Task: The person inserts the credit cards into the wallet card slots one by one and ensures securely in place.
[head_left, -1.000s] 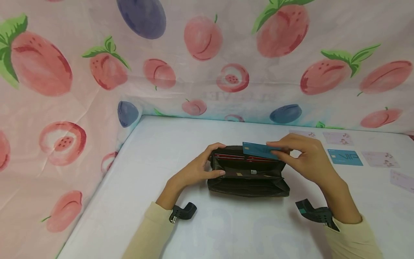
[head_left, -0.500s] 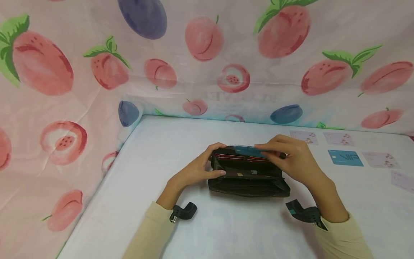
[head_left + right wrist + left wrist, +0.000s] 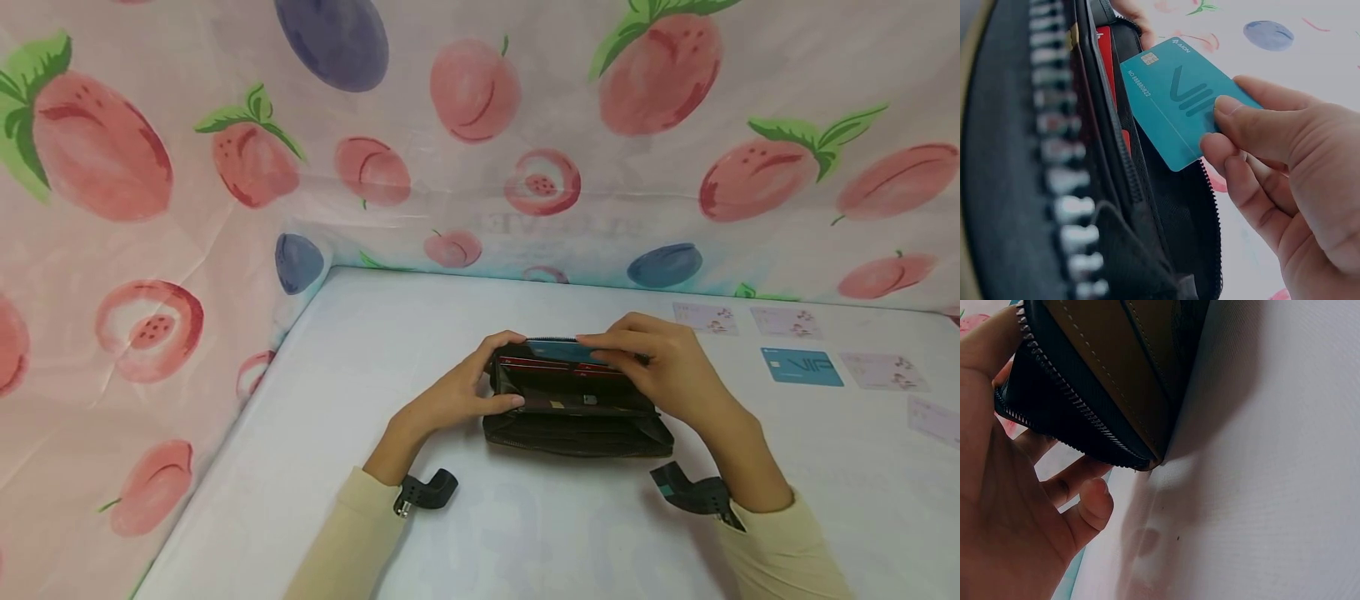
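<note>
Since a second ago the right hand (image 3: 660, 367) has travelled toward 9 o'clock and a little lower, bringing the blue card (image 3: 551, 350) down along the back inner panel of the dark wallet (image 3: 581, 435); the left hand (image 3: 453, 392) and the wallet have held their places.

Read as a clock centred on the wallet, the right hand comes in from between 2 and 3. Its thumb and index finger pinch the card's outer end, the other fingers curling beneath. The chip end points toward 9, behind two red cards (image 3: 532, 364) that show as thin edges in their slots. Whether the blue card's lower edge has entered a slot cannot be told.

At 9 o'clock the left hand holds the wallet's end: thumb on an inner divider, index finger at the back zip edge, remaining fingers spaced apart in the left wrist view. The wallet gapes toward 6.

At 12, a strip of white tabletop (image 3: 525, 533) separates the zip edge from the fruit-printed cloth (image 3: 465, 200); at 6, a broader stretch lies between the forearms. Past the left hand, tabletop runs to the cloth's fold. From 2 round to just past 3 lie pale cards (image 3: 786, 322) and a second blue card (image 3: 802, 367), the closest pale one just beside the right hand's knuckles.
</note>
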`<state>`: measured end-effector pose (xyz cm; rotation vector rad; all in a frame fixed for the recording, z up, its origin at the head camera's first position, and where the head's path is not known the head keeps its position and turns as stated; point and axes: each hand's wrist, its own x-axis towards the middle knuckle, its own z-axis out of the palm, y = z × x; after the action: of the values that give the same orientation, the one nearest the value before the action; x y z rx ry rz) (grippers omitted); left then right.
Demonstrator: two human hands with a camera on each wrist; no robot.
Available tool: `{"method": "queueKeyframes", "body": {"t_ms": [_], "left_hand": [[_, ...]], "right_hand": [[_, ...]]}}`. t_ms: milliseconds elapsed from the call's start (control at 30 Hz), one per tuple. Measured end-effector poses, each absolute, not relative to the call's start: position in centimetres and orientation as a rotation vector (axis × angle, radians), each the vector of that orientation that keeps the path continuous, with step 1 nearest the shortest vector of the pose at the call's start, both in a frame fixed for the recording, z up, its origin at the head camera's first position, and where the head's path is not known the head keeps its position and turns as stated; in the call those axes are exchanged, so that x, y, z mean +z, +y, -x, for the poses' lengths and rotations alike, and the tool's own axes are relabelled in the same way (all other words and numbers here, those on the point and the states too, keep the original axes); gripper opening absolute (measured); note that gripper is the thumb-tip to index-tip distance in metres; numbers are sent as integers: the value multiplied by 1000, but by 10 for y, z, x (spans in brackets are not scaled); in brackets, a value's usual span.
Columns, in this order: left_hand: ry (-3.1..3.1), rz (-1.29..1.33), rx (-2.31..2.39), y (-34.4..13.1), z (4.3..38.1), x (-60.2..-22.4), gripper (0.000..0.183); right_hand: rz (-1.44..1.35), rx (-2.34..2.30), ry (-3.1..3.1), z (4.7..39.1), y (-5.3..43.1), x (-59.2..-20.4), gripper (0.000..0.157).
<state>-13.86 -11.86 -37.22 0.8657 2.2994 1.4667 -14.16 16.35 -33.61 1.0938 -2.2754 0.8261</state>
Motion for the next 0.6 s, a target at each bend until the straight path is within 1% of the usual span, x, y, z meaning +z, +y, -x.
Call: {"method": "queueKeyframes", "body": {"t_ms": [300,600], "left_hand": [[2299,-879,1475,-118,139,-373,73],[2281,-894,1492,-118,138,-371,73]], "right_hand": [[-1110,835,-2316,144,159,-339,44],[-1123,843,-2346,147,156,-341,40]]}}
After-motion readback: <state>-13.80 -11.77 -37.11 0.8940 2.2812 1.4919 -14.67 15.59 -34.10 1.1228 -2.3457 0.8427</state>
